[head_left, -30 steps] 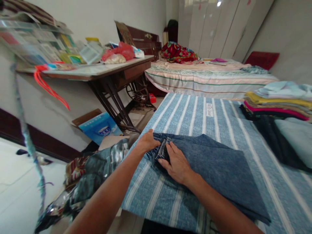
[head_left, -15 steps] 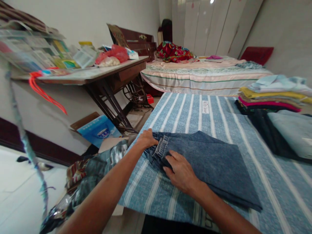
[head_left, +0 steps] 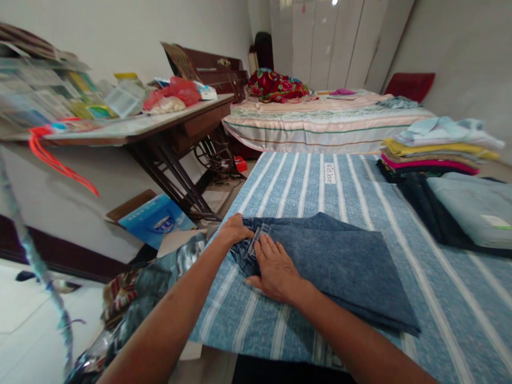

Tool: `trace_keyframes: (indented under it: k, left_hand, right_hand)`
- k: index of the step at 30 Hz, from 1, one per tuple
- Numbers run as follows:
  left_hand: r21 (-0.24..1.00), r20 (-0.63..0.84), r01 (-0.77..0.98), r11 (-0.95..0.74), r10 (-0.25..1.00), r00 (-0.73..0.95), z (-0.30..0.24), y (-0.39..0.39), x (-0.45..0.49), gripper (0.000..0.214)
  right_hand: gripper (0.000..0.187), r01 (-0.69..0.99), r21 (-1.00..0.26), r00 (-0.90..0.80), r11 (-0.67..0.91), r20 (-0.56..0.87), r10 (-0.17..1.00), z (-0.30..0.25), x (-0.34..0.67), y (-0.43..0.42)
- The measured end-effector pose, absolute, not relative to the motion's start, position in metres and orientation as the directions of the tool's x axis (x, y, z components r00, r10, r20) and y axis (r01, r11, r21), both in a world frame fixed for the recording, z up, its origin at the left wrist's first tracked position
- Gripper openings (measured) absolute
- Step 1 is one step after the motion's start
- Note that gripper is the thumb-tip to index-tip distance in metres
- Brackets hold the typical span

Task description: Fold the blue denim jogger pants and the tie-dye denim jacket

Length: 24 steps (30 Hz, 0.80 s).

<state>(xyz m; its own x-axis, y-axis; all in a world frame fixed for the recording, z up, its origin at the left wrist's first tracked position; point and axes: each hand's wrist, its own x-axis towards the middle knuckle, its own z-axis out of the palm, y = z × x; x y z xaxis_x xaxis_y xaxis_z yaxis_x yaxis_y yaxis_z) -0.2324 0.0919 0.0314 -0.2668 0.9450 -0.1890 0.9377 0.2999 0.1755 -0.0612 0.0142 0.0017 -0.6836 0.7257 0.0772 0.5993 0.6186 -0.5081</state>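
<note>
Dark blue jeans [head_left: 344, 261], folded with the elastic waistband at the left end, lie on a blue cloth with white stripes [head_left: 304, 186]. My left hand [head_left: 236, 230] grips the jeans' waistband corner, its thumb over the top; the other fingers are partly hidden. Flat on the fabric beside the waistband rests my right hand [head_left: 276, 269], open, with fingers stretched forward and thumb out to the side.
To the right are a stack of folded clothes [head_left: 432, 154] and folded light blue jeans [head_left: 472, 205]. A sewing-machine table [head_left: 120, 133] with clutter stands at left. Clothes [head_left: 160, 282] and a blue box [head_left: 158, 218] sit below it. Behind is a bed [head_left: 320, 125].
My right hand has gone from curled fingers at the jeans' edge to lying flat near the waistband. My left hand stays at the waistband corner. The view has shifted slightly.
</note>
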Motion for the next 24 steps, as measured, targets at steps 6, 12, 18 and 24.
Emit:
trace_keyframes:
  k: [6,12,18,24]
  left_hand:
    - [0.151,-0.182,0.949,0.278,0.951,-0.249,0.033,0.087,-0.232,0.071]
    - [0.012,-0.058,0.959,0.283,0.958,-0.282,0.045,0.074,-0.210,0.066]
    - [-0.249,0.017,0.968,0.015,1.000,-0.011,0.059,0.057,-0.187,0.030]
    - [-0.104,-0.265,0.995,-0.009,0.964,-0.019,0.062,0.086,-0.196,0.028]
  right_hand:
    - [0.084,0.612,-0.453,-0.693,0.649,0.088,0.715,-0.006,-0.061,0.009]
    - [0.085,0.599,-0.473,-0.686,0.647,0.113,0.718,-0.003,-0.059,0.012]
    - [0.086,0.587,-0.453,-0.671,0.671,0.191,0.716,-0.003,-0.059,0.017]
    - [0.078,0.614,-0.416,-0.622,0.671,0.269,0.736,-0.001,-0.060,0.020]
